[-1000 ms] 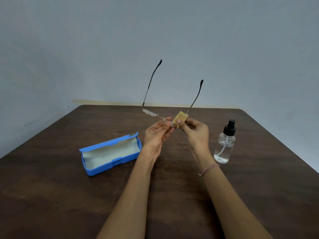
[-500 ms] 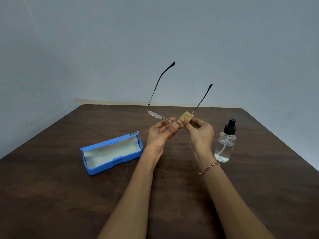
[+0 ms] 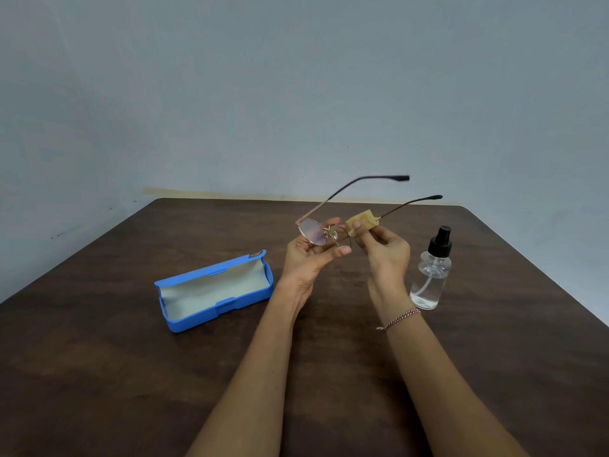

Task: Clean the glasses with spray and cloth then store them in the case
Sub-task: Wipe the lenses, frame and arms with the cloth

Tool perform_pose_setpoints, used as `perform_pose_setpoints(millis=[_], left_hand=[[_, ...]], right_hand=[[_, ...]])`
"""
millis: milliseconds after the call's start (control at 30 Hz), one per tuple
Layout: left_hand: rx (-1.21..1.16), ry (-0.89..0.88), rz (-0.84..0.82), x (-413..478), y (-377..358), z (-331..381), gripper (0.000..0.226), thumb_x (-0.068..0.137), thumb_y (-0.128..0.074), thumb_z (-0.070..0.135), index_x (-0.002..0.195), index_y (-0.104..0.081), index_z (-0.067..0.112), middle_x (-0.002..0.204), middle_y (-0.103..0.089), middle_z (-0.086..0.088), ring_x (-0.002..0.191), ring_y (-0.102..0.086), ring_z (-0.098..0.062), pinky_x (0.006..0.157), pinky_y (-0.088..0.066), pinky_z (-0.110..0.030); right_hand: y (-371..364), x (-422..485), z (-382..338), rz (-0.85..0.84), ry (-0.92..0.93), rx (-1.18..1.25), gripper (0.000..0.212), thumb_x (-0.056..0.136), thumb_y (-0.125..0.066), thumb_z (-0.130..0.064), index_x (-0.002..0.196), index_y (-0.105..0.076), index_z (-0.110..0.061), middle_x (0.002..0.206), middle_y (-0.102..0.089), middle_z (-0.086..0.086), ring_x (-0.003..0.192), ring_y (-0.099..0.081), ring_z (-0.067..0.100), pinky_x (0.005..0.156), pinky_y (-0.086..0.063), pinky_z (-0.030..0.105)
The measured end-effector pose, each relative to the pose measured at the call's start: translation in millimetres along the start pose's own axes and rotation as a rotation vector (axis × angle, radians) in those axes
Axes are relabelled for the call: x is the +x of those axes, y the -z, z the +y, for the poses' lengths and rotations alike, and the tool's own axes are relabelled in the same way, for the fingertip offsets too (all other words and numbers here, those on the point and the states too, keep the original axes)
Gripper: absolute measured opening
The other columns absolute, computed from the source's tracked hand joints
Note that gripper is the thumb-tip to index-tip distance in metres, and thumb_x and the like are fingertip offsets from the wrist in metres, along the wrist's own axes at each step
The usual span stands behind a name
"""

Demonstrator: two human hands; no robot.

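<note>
Glasses point(image 3: 311, 234) have tipped, temples now pointing right at frame centre; left hand point(image 3: 306, 258) pinches the bridge, right hand point(image 3: 385, 255) pinches cloth point(image 3: 361, 222) round one lens.

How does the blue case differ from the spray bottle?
The blue case lies flat and open on the person's left; the spray bottle stands upright on the right. The case is opaque blue; the bottle is clear with a black top. Both rest on the table, neither held.
</note>
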State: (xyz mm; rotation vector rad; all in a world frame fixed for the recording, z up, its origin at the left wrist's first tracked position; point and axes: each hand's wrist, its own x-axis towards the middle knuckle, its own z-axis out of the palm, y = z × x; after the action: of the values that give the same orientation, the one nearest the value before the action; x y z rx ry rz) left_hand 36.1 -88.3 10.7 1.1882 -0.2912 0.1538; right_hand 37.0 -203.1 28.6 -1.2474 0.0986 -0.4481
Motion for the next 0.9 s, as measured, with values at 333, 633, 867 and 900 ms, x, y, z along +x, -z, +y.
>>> perform_pose_setpoints(millis=[333,633,867,900], left_hand=[[0.035,-0.052,-0.01,-1,-2,3,0.046,0.066,-0.073,-0.012,0.102,-0.065,0.017,0.099,-0.073,-0.004,0.101,-0.067,-0.018,0.077,-0.053,-0.025],[-0.114,-0.011,-0.011,0,-2,5,0.039,0.065,-0.072,-0.002,0.1,-0.066,0.014,0.089,-0.074,0.0,0.09,-0.069,-0.012,0.074,-0.055,-0.022],[-0.224,0.05,-0.031,0,-1,8,0.038,0.063,-0.071,0.007,0.101,-0.066,0.011,0.098,-0.071,-0.008,0.088,-0.069,-0.015,0.072,-0.056,-0.021],[-0.216,0.057,-0.047,0,-2,8,0.04,0.062,-0.072,0.01,0.101,-0.065,0.011,0.094,-0.073,-0.006,0.086,-0.07,-0.013,0.072,-0.056,-0.021]], right_hand=[[-3,-1,5,-0.029,0.018,-0.07,0.02,0.07,-0.081,-0.025,0.087,-0.072,-0.018,0.085,-0.073,0.002,0.089,-0.069,0.019,0.086,-0.055,0.036],[-1,0,-23,0.047,0.205,0.022,0.011,0.073,-0.079,-0.019,0.079,-0.07,-0.022,0.078,-0.071,-0.003,0.076,-0.065,0.007,0.07,-0.049,0.018],[0,-6,-41,0.055,0.309,0.065,0.02,0.078,-0.075,-0.016,0.095,-0.071,-0.006,0.086,-0.072,0.003,0.078,-0.066,0.004,0.07,-0.048,0.013],[1,-6,-44,0.056,0.319,0.086,0.02,0.079,-0.074,-0.015,0.096,-0.07,-0.005,0.087,-0.072,0.005,0.079,-0.066,0.004,0.071,-0.048,0.013]])
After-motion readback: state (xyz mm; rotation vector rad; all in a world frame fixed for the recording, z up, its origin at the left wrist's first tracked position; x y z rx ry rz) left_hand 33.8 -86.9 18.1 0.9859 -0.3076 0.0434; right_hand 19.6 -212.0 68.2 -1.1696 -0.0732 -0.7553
